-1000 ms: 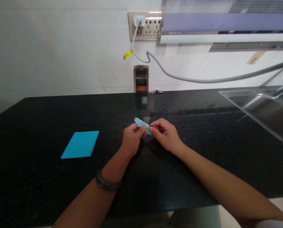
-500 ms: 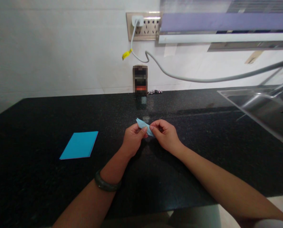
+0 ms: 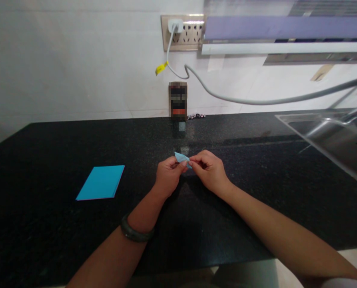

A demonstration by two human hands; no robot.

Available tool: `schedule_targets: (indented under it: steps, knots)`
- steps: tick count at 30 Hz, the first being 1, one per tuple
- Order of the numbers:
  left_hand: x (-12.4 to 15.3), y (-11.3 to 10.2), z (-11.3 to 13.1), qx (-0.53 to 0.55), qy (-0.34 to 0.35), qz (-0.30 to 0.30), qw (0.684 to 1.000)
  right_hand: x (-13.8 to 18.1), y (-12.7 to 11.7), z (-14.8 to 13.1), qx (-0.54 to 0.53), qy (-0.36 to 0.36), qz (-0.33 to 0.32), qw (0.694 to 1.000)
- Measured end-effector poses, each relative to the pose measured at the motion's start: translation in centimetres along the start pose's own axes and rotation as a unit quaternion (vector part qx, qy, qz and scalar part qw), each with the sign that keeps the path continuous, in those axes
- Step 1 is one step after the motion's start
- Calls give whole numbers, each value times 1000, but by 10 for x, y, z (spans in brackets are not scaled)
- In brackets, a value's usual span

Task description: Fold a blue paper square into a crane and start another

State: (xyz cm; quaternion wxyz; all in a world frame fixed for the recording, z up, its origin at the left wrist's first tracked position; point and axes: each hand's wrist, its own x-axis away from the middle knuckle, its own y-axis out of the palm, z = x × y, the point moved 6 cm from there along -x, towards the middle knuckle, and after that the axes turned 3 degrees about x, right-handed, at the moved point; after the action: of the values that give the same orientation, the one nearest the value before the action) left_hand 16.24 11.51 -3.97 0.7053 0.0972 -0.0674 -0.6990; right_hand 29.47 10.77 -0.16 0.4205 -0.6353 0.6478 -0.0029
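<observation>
Lower centre of the frame: our left forearm, with a dark bracelet (image 3: 134, 232) at the wrist. Just above, mid-frame, our left hand (image 3: 168, 176) and right hand (image 3: 210, 170) meet fingertip to fingertip. Each pinches the small pale-blue paper (image 3: 181, 157) between thumb and forefinger, the other fingers curled in. The risk, as we judge it, is that the piece is tiny and gripped only at its near end. Pulling from opposite sides could tear it or spoil a crease, and a loosened pinch would let it drop to the black counter (image 3: 61, 152). The paper sits between the two hands, its free point sticking up and left past the left fingertips; it seems to be lifted off the counter, though we cannot be sure. Well apart at left, a blue sheet (image 3: 101, 183) lies flat. At far right is a steel sink (image 3: 331, 132). At the back wall, upper centre, a blurred object (image 3: 178, 101) stands under a socket (image 3: 184, 34), from which a grey cable (image 3: 256, 100) runs right.
</observation>
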Motion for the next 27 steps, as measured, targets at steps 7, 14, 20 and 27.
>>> schedule_targets:
  steps: [7,14,20,27]
  knots:
    - [0,0,-2,-2,-10,0,1000,0,-2,-4,24,-59,20,998]
    - [0,1,-8,39,-33,-21,999,-1,-1,-2,46,-58,9,997]
    - [0,2,-8,46,-34,-26,998,1,-2,-7,74,-107,19,991]
    - [-1,1,-9,12,-18,-38,999,0,-2,-10,73,-112,7,991]
